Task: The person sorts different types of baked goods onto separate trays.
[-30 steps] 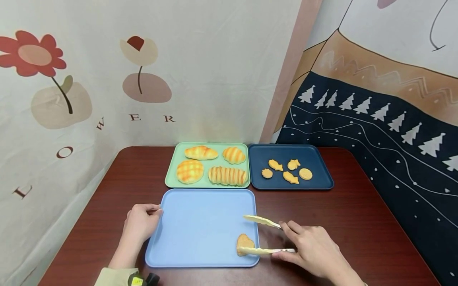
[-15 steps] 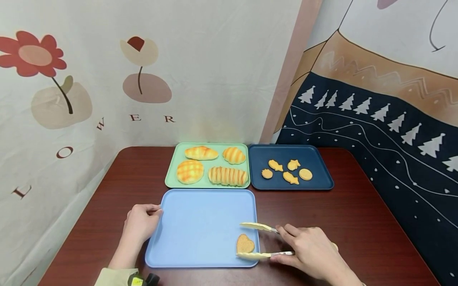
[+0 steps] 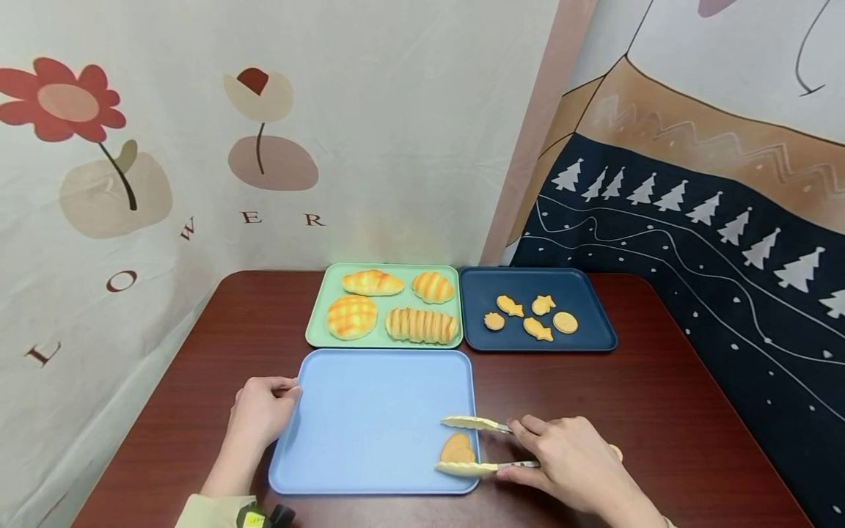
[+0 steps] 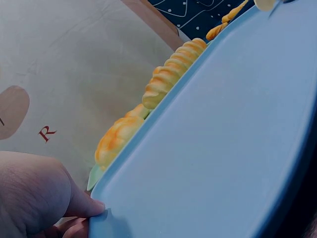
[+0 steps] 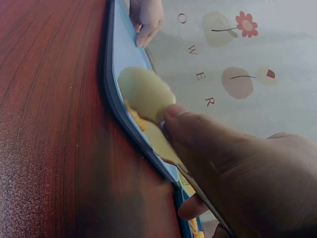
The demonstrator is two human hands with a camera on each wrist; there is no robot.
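Note:
The left hand (image 3: pixel 260 411) pinches the left rim of a light blue tray (image 3: pixel 370 418). In the left wrist view its thumb (image 4: pixel 85 204) presses the corner, with the fingers partly hidden below. Thumb and fingers of the right hand (image 3: pixel 568 462) hold cream-tipped tongs (image 3: pixel 469 469), the two arms spread apart. Between those arms, at the tray's near right corner, lies a heart-shaped cookie (image 3: pixel 457 446). The near tong arm covers its lower edge; the far arm is clear of it. In the right wrist view the tong tip (image 5: pixel 143 94) hides much of the cookie.
Behind the blue tray, a green tray (image 3: pixel 317 323) carries several bread pieces, among them a striped loaf (image 3: pixel 421 325). To its right a dark blue tray (image 3: pixel 594 339) holds several small cookies (image 3: pixel 538 328). A patterned cloth wall (image 3: pixel 396 147) rises behind the brown table (image 3: pixel 634 396).
The tong arms have moved nearer each other, mostly by the far arm coming toward the cookie. The cookie has shifted slightly. The left hand has stayed on the tray rim.

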